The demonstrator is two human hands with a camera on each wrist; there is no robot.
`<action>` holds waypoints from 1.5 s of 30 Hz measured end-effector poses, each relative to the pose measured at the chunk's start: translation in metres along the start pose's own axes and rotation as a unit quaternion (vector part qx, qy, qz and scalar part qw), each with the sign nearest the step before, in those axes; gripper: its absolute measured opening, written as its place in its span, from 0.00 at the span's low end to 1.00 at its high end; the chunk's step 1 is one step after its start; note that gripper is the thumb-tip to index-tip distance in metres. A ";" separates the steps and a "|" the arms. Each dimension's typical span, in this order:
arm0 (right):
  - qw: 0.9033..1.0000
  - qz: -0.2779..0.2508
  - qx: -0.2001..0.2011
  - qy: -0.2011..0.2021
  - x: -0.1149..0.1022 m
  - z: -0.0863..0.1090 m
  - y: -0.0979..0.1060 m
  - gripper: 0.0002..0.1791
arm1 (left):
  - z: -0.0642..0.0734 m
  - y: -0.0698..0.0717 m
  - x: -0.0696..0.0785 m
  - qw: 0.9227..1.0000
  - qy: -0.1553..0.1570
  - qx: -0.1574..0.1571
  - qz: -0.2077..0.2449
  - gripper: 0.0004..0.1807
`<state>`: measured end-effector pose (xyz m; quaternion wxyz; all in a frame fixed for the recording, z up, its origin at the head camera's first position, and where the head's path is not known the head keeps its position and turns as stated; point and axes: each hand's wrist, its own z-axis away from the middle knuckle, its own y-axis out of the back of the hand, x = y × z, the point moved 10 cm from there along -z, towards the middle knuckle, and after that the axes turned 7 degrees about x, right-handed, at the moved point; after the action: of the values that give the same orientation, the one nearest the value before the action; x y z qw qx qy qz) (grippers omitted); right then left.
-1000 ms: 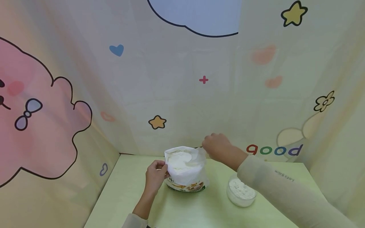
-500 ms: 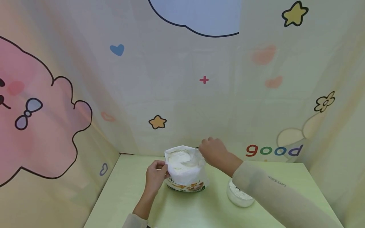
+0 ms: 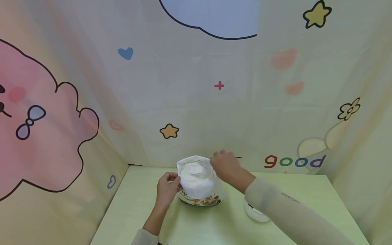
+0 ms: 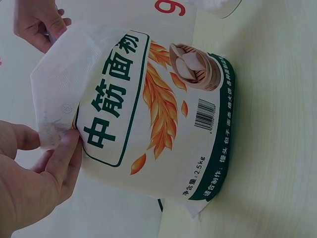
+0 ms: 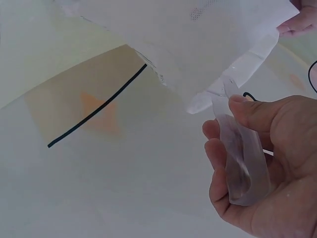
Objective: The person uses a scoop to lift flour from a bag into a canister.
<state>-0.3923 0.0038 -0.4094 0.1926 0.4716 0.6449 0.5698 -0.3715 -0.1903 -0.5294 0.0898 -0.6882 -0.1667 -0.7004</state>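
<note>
A flour bag (image 3: 200,192) stands upright on the table with its top folded open, white flour (image 3: 196,172) showing inside. My left hand (image 3: 167,187) pinches the left side of its rim; in the left wrist view, thumb and fingers grip the paper edge. At the right side of the mouth, my right hand (image 3: 226,165) holds a clear plastic scoop by its handle (image 5: 242,163). The scoop's far end is hidden by the bag. A round clear bowl (image 3: 256,212) stands to the right, partly covered by my right sleeve, so its contents barely show.
The pale green table (image 3: 128,211) meets a printed cloth backdrop (image 3: 196,112) just behind the bag. More cloth hangs along the left and right sides.
My right hand has moved left and slightly down, closer to the bag's mouth, and its sleeve covers more of the bowl. My left hand keeps its hold on the rim.
</note>
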 end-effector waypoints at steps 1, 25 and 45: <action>1.000 0.005 -0.001 -0.001 -0.001 0.000 -0.002 0.03 | 0.000 0.000 0.000 1.000 -0.001 0.001 0.002 0.09; 0.997 -0.080 -0.003 0.000 0.018 0.013 -0.011 0.14 | 0.000 0.000 0.001 1.000 0.003 0.003 0.006 0.08; 0.964 -0.218 0.148 -0.020 0.042 0.068 0.003 0.18 | 0.000 0.000 0.001 1.000 0.003 -0.004 0.007 0.09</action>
<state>-0.3580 0.0761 -0.4134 0.2536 0.3542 0.8050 0.4028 -0.3717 -0.1904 -0.5283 0.0922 -0.6876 -0.1592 -0.7024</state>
